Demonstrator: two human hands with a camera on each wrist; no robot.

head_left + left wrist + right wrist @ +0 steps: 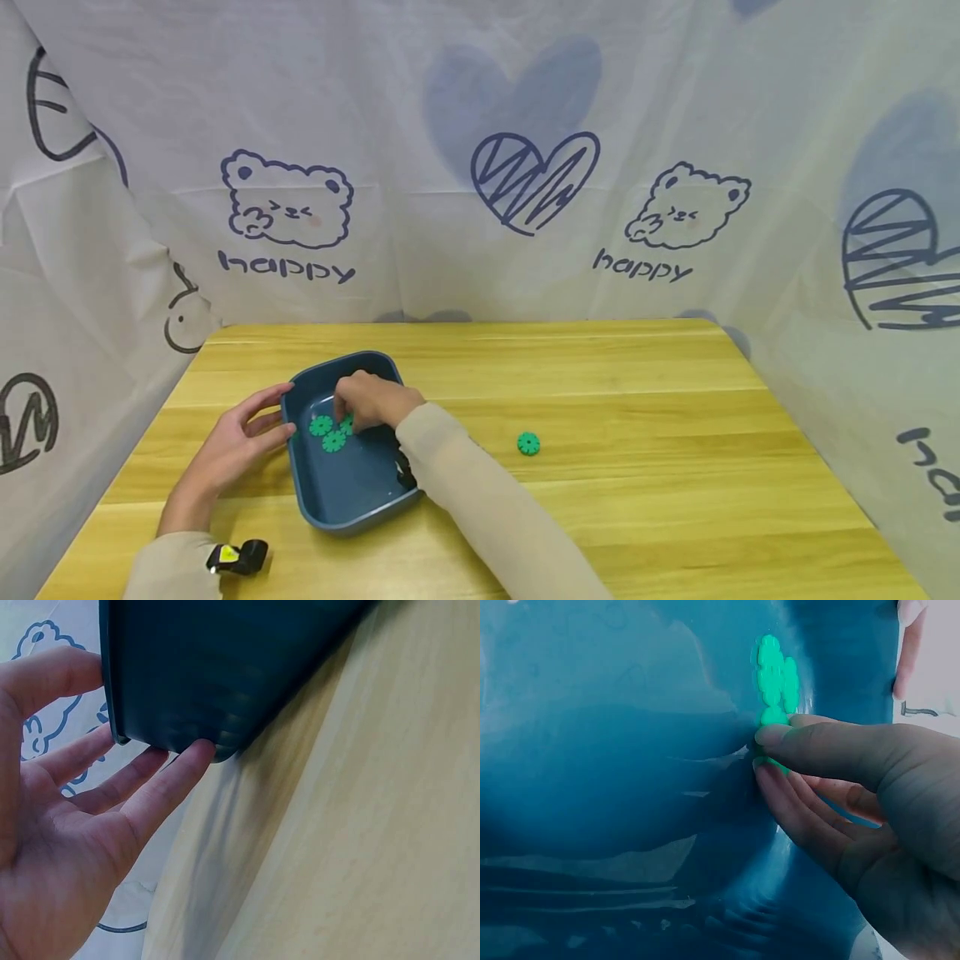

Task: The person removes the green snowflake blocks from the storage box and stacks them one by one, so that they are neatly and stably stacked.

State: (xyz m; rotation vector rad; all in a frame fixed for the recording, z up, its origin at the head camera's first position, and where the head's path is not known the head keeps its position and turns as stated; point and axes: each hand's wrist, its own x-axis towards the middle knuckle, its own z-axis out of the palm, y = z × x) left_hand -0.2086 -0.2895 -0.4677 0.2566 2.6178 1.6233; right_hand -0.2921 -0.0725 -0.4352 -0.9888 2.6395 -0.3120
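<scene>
A dark blue rectangular bin [352,527] stands on the left part of the table. My left hand [236,446] is at its left side, with the thumb at the rim and straight fingers [171,784] against the outer wall. My right hand [375,400] reaches inside, near the far end. Its thumb and fingertips pinch a green notched disc [774,716], partly hidden by the thumb in the right wrist view. Beside it on the bin's floor lie other green notched discs [321,426], flat and close together.
One more green notched disc [528,443] lies on the wooden table [637,517], right of the bin and the right forearm. White cloth [420,250] with bear and heart drawings hangs behind the table and along its sides. A black band with a camera [238,557] sits on the left wrist.
</scene>
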